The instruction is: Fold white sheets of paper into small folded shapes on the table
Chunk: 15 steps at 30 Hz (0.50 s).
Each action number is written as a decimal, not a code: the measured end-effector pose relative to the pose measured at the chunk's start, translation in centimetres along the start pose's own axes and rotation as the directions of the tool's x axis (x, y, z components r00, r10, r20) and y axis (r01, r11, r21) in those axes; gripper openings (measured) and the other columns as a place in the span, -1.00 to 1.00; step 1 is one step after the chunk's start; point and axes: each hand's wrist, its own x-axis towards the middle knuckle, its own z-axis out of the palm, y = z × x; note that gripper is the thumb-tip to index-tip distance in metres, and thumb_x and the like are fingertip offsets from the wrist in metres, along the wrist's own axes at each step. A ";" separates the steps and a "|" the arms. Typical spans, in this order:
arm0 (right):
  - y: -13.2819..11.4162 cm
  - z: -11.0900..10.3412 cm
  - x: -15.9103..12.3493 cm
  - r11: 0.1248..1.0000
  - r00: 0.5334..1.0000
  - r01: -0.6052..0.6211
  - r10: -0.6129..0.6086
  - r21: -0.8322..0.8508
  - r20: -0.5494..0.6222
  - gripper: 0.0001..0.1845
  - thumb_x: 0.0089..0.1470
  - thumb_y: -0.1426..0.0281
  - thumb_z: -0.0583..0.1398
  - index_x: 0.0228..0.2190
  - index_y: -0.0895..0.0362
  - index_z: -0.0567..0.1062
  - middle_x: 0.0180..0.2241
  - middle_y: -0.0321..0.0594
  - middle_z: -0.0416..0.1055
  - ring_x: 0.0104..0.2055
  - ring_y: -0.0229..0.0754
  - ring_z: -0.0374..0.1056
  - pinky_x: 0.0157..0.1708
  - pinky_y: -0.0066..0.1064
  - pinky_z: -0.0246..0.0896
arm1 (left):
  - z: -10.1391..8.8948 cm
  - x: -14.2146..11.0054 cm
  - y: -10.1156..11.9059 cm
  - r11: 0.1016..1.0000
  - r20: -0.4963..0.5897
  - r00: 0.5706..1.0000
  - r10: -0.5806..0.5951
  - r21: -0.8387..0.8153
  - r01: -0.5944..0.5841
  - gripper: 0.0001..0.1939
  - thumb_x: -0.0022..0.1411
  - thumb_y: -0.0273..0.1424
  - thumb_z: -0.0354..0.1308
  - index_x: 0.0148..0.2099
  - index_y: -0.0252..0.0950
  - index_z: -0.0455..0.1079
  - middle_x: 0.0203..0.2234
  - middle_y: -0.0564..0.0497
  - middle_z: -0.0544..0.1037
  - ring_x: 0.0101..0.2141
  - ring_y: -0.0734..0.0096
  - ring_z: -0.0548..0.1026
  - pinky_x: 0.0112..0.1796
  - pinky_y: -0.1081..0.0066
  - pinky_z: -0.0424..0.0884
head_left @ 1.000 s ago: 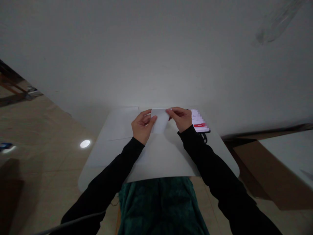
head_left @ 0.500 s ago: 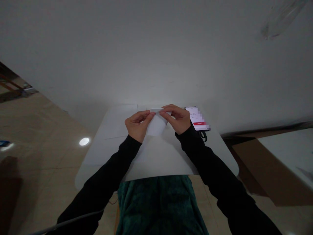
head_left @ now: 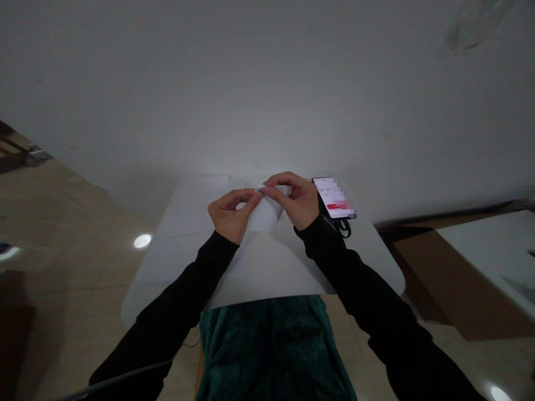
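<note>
Your left hand [head_left: 228,216] and right hand [head_left: 295,201] are raised together over the middle of the bench [head_left: 271,281], near its far edge. Their fingertips meet, pinching the top of a folded piece of white paper [head_left: 265,214]. The paper sits between your palms, its lower part showing below your fingers and narrowing toward you; you cannot tell whether it touches the bench.

Black sleeves [head_left: 171,295] run from both wrists back toward you, and green fabric [head_left: 271,351] lies just below the bench's near edge. A flat white sheet [head_left: 196,206] lies toward the far left corner, just beside your left hand. Past your right hand, at the far right edge, a smartphone [head_left: 334,197] lies with its screen lit, showing a red bar and a pixelated patch. A black cord [head_left: 343,227] hangs beside it. Beyond the bench are a tiled floor [head_left: 71,234] on the left, brown cardboard [head_left: 426,273] on the right, and a white wall [head_left: 267,83] ahead.
</note>
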 end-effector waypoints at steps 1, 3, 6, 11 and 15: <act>-0.1 -0.1 0.1 1.000 1.000 -0.006 0.006 -0.006 0.014 -0.83 -0.02 0.24 0.30 -0.42 0.07 0.50 -0.35 -0.28 0.49 -0.26 -0.22 0.41 -0.20 -0.32 0.33 | 0.0 0.0 -0.1 1.000 0.004 1.000 0.004 -0.004 -0.004 -0.86 -0.06 -0.34 0.39 -0.41 -0.26 0.55 -0.51 0.04 0.60 -0.49 0.49 0.55 -0.40 0.50 0.50; -0.2 -0.1 0.1 0.999 0.999 -0.036 0.036 -0.024 0.029 -0.82 -0.04 0.24 0.30 -0.45 0.08 0.51 -0.38 -0.28 0.49 -0.28 -0.23 0.41 -0.22 -0.33 0.33 | 0.0 0.0 -0.3 1.000 0.008 1.000 0.006 -0.010 -0.006 -0.86 -0.07 -0.35 0.39 -0.42 -0.26 0.55 -0.51 0.04 0.60 -0.49 0.50 0.54 -0.40 0.50 0.49; -0.4 -0.1 0.1 0.993 0.993 -0.114 0.114 -0.023 -0.002 -0.81 -0.07 0.23 0.32 -0.49 0.09 0.52 -0.42 -0.29 0.49 -0.32 -0.23 0.41 -0.26 -0.34 0.35 | 0.1 -0.1 -0.6 1.000 0.010 1.000 -0.001 0.007 0.001 -0.85 -0.08 -0.33 0.40 -0.42 -0.27 0.56 -0.51 0.04 0.60 -0.50 0.49 0.54 -0.40 0.49 0.49; 0.0 0.3 0.0 0.978 0.973 -0.208 0.209 0.017 -0.100 -0.79 -0.13 0.23 0.35 -0.49 0.10 0.54 -0.43 -0.26 0.52 -0.34 -0.19 0.44 -0.31 -0.31 0.39 | 0.2 -0.4 -0.2 0.998 0.008 1.000 -0.019 0.057 0.019 -0.83 -0.08 -0.31 0.39 -0.41 -0.27 0.56 -0.52 0.04 0.60 -0.51 0.48 0.53 -0.43 0.48 0.49; 0.2 0.5 -0.1 0.981 0.974 -0.193 0.196 0.034 -0.110 -0.77 -0.14 0.21 0.35 -0.47 0.10 0.53 -0.42 -0.26 0.52 -0.35 -0.19 0.45 -0.31 -0.30 0.41 | 0.2 -0.5 0.3 0.998 0.014 1.000 0.015 0.065 -0.016 -0.86 -0.05 -0.32 0.38 -0.39 -0.25 0.57 -0.53 0.05 0.60 -0.52 0.50 0.52 -0.44 0.49 0.48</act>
